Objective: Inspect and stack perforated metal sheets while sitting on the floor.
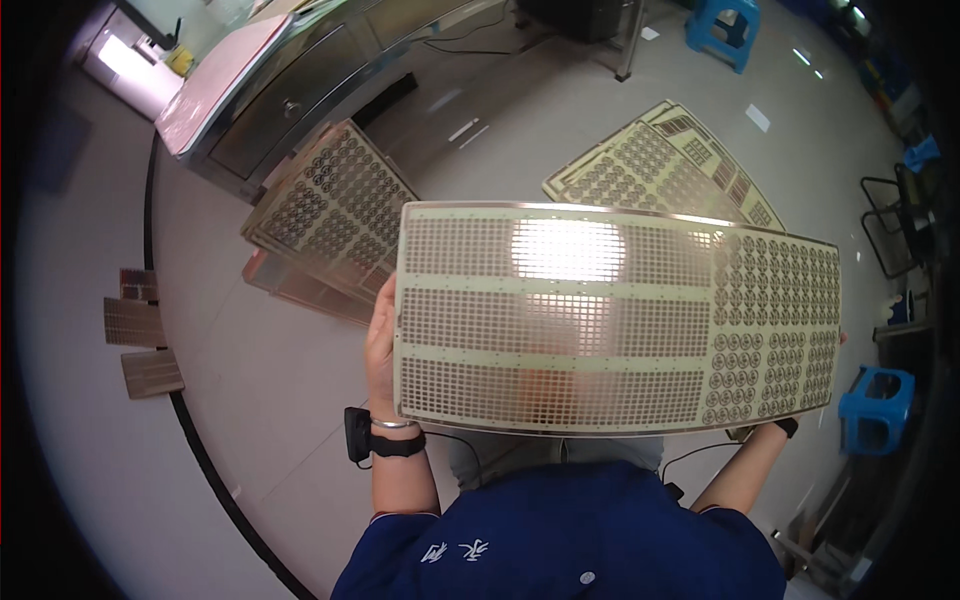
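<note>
Head view: at far left, small boards (135,325) are leaning by the wall's foot. Next, a left stack (330,200) of patterned panels is standing tilted near the metal table (250,125). The left hand (381,340) is curling around the left edge of a patterned panel (560,325), its grip looking closed on that edge, while the left forearm (405,490) is rising nearly straight. The panel is lying across both hands' reach, held up before the torso, tilting slightly down to the right. Handling appears midway: this panel is being held, not yet set down; which panels are done or left, I cannot tell. Behind it, a right stack (640,160) is showing. The right forearm (745,470) is slanting up behind the panel; only a bit of the right hand (843,338) is peeking past the right edge, so its grip is staying unreadable.
</note>
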`<state>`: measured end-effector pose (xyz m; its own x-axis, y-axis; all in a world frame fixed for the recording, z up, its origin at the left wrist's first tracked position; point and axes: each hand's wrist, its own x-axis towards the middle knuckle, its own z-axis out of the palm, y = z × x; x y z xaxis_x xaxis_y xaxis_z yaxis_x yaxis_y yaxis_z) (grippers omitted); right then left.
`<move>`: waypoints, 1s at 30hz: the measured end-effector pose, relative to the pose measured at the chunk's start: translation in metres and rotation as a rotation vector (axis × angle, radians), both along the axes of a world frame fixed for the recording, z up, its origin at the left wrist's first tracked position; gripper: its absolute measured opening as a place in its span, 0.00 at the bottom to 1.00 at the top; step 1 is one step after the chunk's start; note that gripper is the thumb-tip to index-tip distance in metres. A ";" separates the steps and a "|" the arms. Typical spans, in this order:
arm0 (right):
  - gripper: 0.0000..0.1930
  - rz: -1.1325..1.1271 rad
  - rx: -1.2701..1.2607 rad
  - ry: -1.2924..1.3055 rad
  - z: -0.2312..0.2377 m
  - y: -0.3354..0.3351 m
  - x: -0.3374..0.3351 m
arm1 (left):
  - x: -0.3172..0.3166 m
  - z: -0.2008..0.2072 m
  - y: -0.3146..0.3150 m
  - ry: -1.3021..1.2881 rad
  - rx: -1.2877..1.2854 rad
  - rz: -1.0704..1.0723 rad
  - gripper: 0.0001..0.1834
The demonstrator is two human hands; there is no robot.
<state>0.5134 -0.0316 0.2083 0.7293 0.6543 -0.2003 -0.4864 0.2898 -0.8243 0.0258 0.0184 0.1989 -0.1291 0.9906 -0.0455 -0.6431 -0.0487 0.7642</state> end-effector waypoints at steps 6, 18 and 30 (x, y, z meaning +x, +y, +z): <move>0.29 -0.175 -0.177 -0.479 -0.014 0.000 0.000 | -0.012 -0.011 -0.004 0.032 -0.042 -0.051 0.21; 0.27 -0.011 -0.049 -0.187 -0.005 0.000 0.001 | -0.021 -0.026 -0.002 -0.049 -0.044 -0.075 0.19; 0.21 0.003 0.274 0.072 -0.006 0.006 -0.007 | -0.040 -0.041 -0.008 0.081 -0.089 -0.024 0.17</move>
<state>0.5065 -0.0253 0.2023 0.7177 0.6931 -0.0671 -0.5422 0.4956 -0.6785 -0.0147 0.0106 0.1579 -0.1117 0.9860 -0.1236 -0.5795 0.0364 0.8141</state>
